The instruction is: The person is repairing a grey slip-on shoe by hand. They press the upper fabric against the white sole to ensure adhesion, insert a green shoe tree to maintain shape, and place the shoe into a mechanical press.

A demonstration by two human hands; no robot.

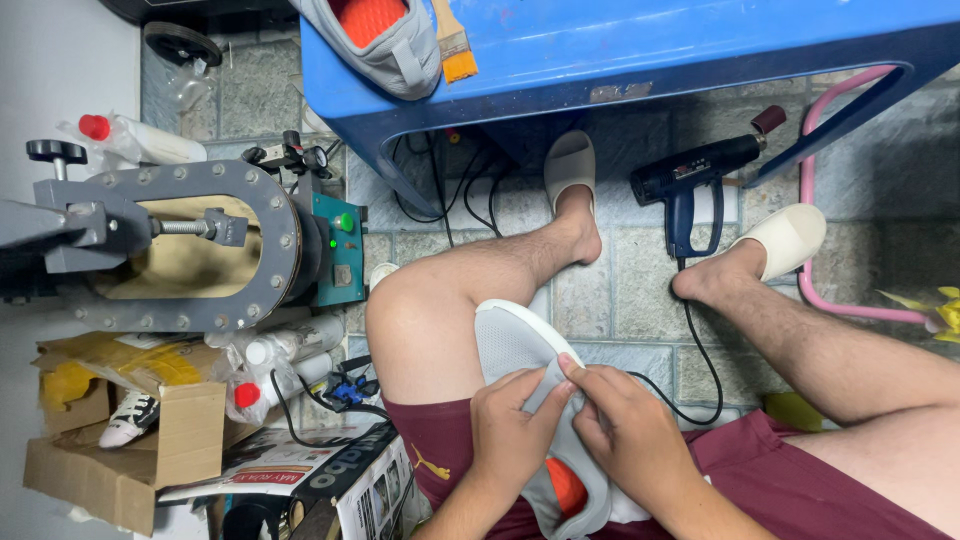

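Stone-tiled flooring (640,290) is spreading under the whole scene, carrying nearly everything in view. Along the top edge, a blue plastic table (640,50) is standing over the tiles as the only counter here, bearing a second grey shoe (375,40) with an orange lining near its left corner and a small paintbrush (455,45) just beside that shoe. At the left, a grey ring-shaped press machine (190,245) with a green control box is sitting on the floor, and below it an open cardboard box (120,440) is lying with white bottles beside it. A dark blue heat gun (690,180) is resting on the tiles between the person's two feet, its black cord (700,380) trailing back toward the lap.

The person is sitting with knees apart, and the grey sneaker (520,350) is lying across the left thigh. Its long axis is running from the white-soled end near the knee down to the orange-lined opening at the lap, so the shoe is pointing away from the body. Both grips are meeting at the middle of its upper. The left hand (510,435) is pinching the grey fabric with fingers closed on it, coming from the shoe's opening side. The right hand (635,435) is also closing fingertips on that same fold, touching the left hand's fingers. Neither hand is nearer; both are on the shoe.
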